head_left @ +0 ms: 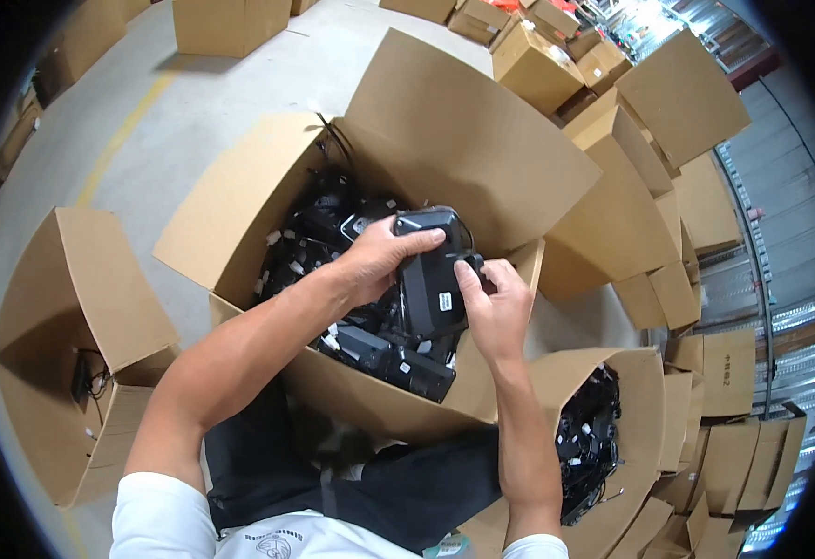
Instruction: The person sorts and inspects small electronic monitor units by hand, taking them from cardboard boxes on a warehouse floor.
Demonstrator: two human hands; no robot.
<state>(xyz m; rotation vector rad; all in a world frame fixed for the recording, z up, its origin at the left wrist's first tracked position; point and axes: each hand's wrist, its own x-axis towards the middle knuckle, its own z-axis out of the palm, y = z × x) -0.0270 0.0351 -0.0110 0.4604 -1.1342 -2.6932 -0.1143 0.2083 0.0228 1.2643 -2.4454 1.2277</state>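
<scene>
Over an open cardboard box (389, 413), both my hands hold one flat black plastic unit (429, 289) with a small white label. My left hand (384, 256) grips its upper left side, the thumb lying across its top face. At its right edge my right hand (496, 303) is closed, thumb on the face and fingers curled at the side. Beneath it the box is filled with similar black plastic units (366, 349), cables and white connectors. What the unit is for, I cannot tell.
On the left stands an open box (30, 326) with a small black device and cable inside. At my right, another open box (645, 419) holds black units and wires. Stacked cartons (645, 224) line the right side. A yellow line (119, 144) crosses the floor.
</scene>
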